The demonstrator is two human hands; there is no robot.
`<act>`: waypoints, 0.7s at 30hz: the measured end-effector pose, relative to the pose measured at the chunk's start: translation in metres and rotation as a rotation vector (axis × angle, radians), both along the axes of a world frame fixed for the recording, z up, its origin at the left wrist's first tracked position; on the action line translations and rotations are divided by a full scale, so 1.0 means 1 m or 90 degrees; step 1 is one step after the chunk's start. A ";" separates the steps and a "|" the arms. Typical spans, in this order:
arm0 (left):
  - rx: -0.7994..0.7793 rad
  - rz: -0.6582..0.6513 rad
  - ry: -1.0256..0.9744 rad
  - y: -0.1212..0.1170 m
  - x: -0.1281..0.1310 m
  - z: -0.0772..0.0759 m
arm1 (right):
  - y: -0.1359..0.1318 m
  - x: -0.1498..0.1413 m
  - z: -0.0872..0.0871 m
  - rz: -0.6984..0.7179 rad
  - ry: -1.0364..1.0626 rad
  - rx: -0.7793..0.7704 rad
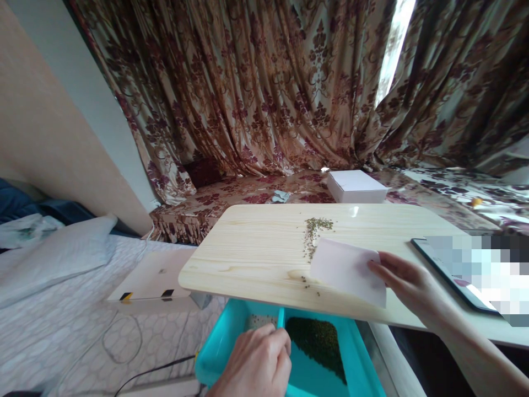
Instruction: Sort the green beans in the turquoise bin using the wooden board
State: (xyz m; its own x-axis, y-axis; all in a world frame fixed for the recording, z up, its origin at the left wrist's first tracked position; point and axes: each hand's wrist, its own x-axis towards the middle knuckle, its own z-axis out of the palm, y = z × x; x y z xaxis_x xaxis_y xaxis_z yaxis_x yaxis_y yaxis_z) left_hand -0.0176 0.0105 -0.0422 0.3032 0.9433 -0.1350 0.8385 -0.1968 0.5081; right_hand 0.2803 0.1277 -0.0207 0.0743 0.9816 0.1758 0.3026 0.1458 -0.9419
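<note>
My right hand (407,286) pinches the right edge of a white paper card (345,269) that rests tilted on the light wooden table (256,248). Left of the card lies a line of small green grains (313,231), with a few loose ones near the front edge. My left hand (258,361) is curled over the near rim of a turquoise two-compartment tray (219,353) held below the table's front edge. The tray's right compartment holds a heap of dark green grains (318,342). Its left compartment holds a thin layer of pale bits.
A phone or tablet (450,270) lies on the table's right side. A white box (356,186) sits on the patterned cushion behind. Heavy floral curtains (268,82) fill the back. A bed with a white pillow (49,256), a flat white device (152,278) and cables are at left.
</note>
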 end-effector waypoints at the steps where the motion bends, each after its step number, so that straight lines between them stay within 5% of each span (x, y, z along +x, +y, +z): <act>1: 0.001 -0.001 0.001 0.000 0.000 0.000 | -0.001 0.002 0.000 -0.003 -0.001 0.001; 21: -0.020 -0.006 0.035 -0.002 -0.005 0.009 | 0.018 -0.024 -0.019 0.087 0.030 -0.027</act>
State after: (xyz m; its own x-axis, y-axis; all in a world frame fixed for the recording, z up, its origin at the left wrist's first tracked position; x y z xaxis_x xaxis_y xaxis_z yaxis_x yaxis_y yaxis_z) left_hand -0.0227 0.0081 -0.0328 0.3037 0.9354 -0.1811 0.8631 -0.1896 0.4681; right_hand 0.2564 0.1457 -0.0398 -0.0535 0.9895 0.1339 0.2382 0.1429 -0.9606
